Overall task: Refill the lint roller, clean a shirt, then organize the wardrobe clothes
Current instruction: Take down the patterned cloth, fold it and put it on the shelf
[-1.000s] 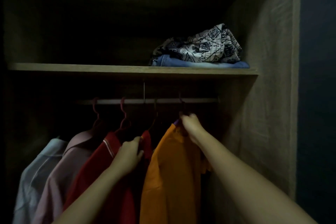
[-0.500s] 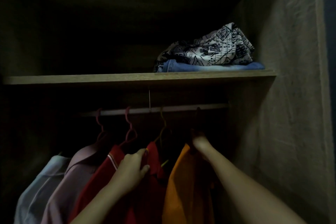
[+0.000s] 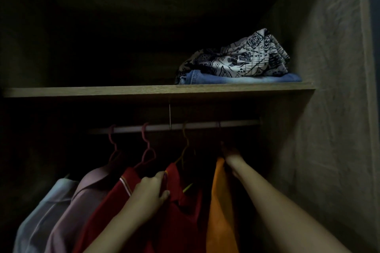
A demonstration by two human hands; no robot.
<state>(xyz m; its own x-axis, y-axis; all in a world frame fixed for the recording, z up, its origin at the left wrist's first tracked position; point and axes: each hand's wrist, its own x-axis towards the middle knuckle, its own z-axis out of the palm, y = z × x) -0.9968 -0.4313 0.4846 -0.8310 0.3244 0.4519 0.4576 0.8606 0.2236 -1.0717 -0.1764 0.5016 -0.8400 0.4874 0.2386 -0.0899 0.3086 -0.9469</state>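
Observation:
Inside a dark wardrobe, several shirts hang from a pale rail (image 3: 205, 126). From left to right they are a light blue shirt (image 3: 41, 211), a pink shirt (image 3: 82, 197), a red shirt (image 3: 115, 211), a second red shirt (image 3: 181, 215) and an orange shirt (image 3: 220, 201). My left hand (image 3: 151, 191) grips the collar of the second red shirt near its hanger. My right hand (image 3: 231, 155) is at the top of the orange shirt, holding its hanger neck in deep shadow. No lint roller shows.
A wooden shelf (image 3: 102, 90) runs above the rail. On its right end a patterned black-and-white cloth (image 3: 242, 59) lies on folded blue jeans (image 3: 236, 79). The wardrobe's right side wall (image 3: 318, 129) stands close beside the orange shirt.
The view has tilted up, so rail and shirts sit lower in frame. The orange shirt has slid right along the rail with my right hand, widening the gap to the red shirt.

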